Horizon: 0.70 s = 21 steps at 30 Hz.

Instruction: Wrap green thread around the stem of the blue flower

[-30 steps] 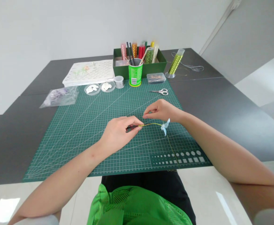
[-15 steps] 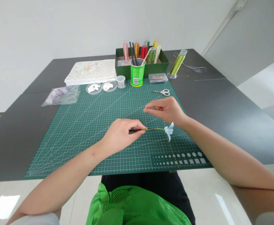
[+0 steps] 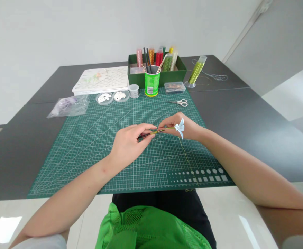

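My left hand (image 3: 129,140) pinches a thin dark stick (image 3: 142,136) together with the yellow-green stem (image 3: 170,128) of a small artificial flower. The flower's pale blue petals (image 3: 180,128) point right, in front of my right hand (image 3: 181,126). My right fingers are closed in a pinch just right of my left fingertips, close to the stem. From below my right hand a fine yellow-green thread (image 3: 184,154) trails over the green cutting mat (image 3: 89,166) to its front edge. The thread between my right fingertips is too fine to see clearly.
Behind lie scissors (image 3: 180,102), a clear box (image 3: 174,87), a green cup (image 3: 152,83) with sticks and two dishes of white petals (image 3: 104,98). A green box (image 3: 177,74) holds thread spools; a green spool (image 3: 196,71) leans at right. A plastic bag (image 3: 70,105) lies left.
My right hand has come down and slightly left, beside my left fingertips. My left hand has shifted a little up and left, and the flower has moved up and left with it.
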Each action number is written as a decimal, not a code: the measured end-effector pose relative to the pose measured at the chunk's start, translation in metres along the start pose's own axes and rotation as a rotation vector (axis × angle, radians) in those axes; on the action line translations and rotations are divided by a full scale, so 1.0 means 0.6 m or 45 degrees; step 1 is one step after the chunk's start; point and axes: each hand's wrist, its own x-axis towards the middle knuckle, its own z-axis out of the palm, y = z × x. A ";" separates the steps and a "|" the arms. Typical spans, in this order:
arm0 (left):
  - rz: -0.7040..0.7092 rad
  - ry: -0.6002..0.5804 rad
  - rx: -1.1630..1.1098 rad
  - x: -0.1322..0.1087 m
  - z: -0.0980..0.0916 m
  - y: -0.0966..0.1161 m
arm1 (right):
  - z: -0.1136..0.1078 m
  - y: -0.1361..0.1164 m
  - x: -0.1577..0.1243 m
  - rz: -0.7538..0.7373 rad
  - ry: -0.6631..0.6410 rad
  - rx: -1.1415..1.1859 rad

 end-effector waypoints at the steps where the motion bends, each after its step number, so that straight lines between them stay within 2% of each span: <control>1: -0.013 0.020 -0.006 0.000 0.000 -0.001 | 0.000 -0.002 0.000 0.025 -0.024 0.018; 5: -0.078 0.047 -0.092 0.004 0.000 -0.005 | 0.002 -0.009 0.001 0.169 -0.118 -0.019; 8: -0.202 0.006 -0.273 0.008 -0.001 -0.009 | 0.000 -0.010 0.000 0.241 -0.283 -0.094; 10: -0.279 -0.034 -0.376 0.011 -0.002 -0.010 | -0.001 -0.007 0.000 0.240 -0.312 -0.189; 11: -0.308 -0.050 -0.412 0.012 -0.002 -0.011 | 0.000 -0.005 -0.001 0.214 -0.256 -0.252; 14: -0.368 -0.060 -0.486 0.014 -0.002 -0.014 | 0.008 -0.001 0.000 0.102 0.062 -0.327; 16: -0.388 -0.037 -0.511 0.014 0.000 -0.016 | 0.019 -0.004 0.001 0.058 0.167 -0.100; 19: -0.383 0.002 -0.525 0.014 0.004 -0.021 | 0.040 -0.019 0.002 0.017 0.146 0.581; 21: -0.376 0.015 -0.516 0.014 0.006 -0.022 | 0.054 -0.031 0.002 0.060 0.130 0.964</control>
